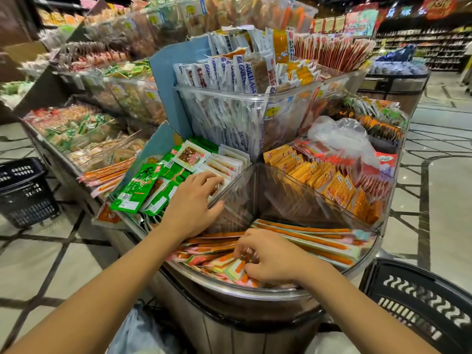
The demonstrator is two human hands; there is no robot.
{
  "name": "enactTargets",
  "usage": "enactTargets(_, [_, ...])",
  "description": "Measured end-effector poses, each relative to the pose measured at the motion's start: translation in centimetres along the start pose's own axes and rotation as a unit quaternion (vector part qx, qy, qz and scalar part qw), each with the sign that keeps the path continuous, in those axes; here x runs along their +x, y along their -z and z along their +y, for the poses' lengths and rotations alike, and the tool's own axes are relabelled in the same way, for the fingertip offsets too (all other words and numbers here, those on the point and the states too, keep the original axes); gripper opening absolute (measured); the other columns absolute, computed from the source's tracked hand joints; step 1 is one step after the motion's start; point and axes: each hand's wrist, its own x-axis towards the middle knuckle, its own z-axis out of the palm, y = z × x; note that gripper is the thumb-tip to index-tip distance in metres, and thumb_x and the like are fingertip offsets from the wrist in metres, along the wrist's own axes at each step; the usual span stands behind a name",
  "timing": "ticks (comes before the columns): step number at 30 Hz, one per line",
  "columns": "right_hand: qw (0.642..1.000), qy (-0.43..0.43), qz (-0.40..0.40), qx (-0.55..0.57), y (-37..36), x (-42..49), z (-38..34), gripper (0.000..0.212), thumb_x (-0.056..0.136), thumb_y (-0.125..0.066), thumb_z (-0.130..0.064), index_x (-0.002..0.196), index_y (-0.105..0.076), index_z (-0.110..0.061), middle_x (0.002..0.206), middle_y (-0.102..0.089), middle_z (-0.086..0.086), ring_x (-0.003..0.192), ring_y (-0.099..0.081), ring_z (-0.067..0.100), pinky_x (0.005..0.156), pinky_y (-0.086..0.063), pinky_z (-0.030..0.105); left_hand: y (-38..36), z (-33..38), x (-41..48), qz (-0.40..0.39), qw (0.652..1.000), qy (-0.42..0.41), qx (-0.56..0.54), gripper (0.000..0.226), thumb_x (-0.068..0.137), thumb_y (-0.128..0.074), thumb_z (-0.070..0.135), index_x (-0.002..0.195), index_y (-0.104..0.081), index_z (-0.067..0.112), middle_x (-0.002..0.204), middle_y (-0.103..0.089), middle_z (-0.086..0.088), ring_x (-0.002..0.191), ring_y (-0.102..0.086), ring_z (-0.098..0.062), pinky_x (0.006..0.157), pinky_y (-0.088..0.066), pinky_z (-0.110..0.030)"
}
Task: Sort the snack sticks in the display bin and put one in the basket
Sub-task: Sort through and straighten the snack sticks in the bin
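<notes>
Far left, a floor basket of black slotted plastic stands on glossy pale tiles, well apart from the stand. Next, glossy green packets lie flat and overlapping, spilling over the near edge of their compartment. Left hand: fingers spread and nearly straight, tips resting on a row of white packets, thumb at the top edge of the clear divider — no grasp visible. The divider is rigid, see-through plastic, set in a V. In front of it, in the display bin's near compartment, the snack sticks lie in a loose heap: long, thin, orange cores in flat pastel wrappers, tidier on the right side. Right hand: fingers curled down into the heap, pinching sticks. The bin's rim is curved, smooth metal. Right of the divider, orange packets stand on edge in rows. Lower right — a black basket, wavy slots, just beside the bin.
</notes>
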Motion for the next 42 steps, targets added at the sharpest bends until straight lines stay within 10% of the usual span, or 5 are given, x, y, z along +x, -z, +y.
enactTargets(16, [0.978, 0.078, 0.149, 0.124, 0.3, -0.6, -0.5, 0.025, 0.083, -0.071, -0.019, 0.106, -0.071, -0.028, 0.098, -0.060, -0.015, 0.088, -0.057, 0.004, 0.080, -0.051, 0.026, -0.1, -0.1, 0.0, 0.003, 1.000, 0.001, -0.013, 0.047, 0.092, -0.057, 0.045, 0.134, -0.055, 0.026, 0.134, -0.052, 0.007, 0.119, -0.048, -0.018, 0.103, -0.044, -0.039])
enactTargets(24, [0.879, 0.008, 0.376, 0.293, 6.0, -2.6, 0.5, 0.015, 0.086, -0.079, -0.020, 0.078, -0.067, -0.023, 0.068, -0.059, -0.007, 0.060, -0.053, 0.015, 0.061, -0.050, 0.033, 0.2, 0.2, -0.1, 0.006, 1.000, -0.001, -0.013, 0.047, 0.094, -0.061, 0.043, 0.137, -0.055, 0.025, 0.136, -0.053, 0.006, 0.123, -0.048, -0.017, 0.106, -0.043, -0.038])
enactTargets(31, [0.833, -0.014, 0.456, 0.314, 9.8, -4.8, 1.5, 0.011, 0.090, -0.073, -0.013, 0.092, -0.063, -0.008, 0.078, -0.070, 0.007, 0.068, -0.068, 0.024, 0.066, -0.059, 0.043, 1.2, 1.9, 0.6, 0.008, 1.000, -0.022, 0.004, 0.039, 0.092, -0.063, 0.039, 0.125, -0.064, 0.020, 0.134, -0.058, 0.000, 0.123, -0.054, -0.022, 0.105, -0.046, -0.040])
enactTargets(38, [0.792, -0.039, 0.479, 0.378, 10.6, -5.2, 0.7, 0.031, 0.101, -0.061, -0.028, 0.079, -0.057, -0.006, 0.058, -0.061, 0.010, 0.047, -0.067, 0.028, 0.055, -0.052, 0.049, 0.8, 11.4, -2.4, -0.076, 0.943, -0.019, -0.325, 0.038, 0.090, -0.059, 0.055, 0.119, -0.066, 0.032, 0.106, -0.071, 0.018, 0.102, -0.066, -0.001, 0.090, -0.054, -0.032])
enactTargets(42, [0.783, -0.045, 0.491, 0.379, 11.1, -5.6, 0.5, 0.039, 0.105, -0.051, -0.029, 0.083, -0.056, 0.003, 0.075, -0.064, 0.028, 0.047, -0.067, 0.030, 0.050, -0.049, 0.041, -0.3, 12.0, -3.4, -0.085, 0.943, -0.022, -0.321, 0.029, 0.089, -0.069, 0.046, 0.116, -0.066, 0.035, 0.094, -0.073, 0.018, 0.090, -0.070, -0.004, 0.079, -0.057, -0.034])
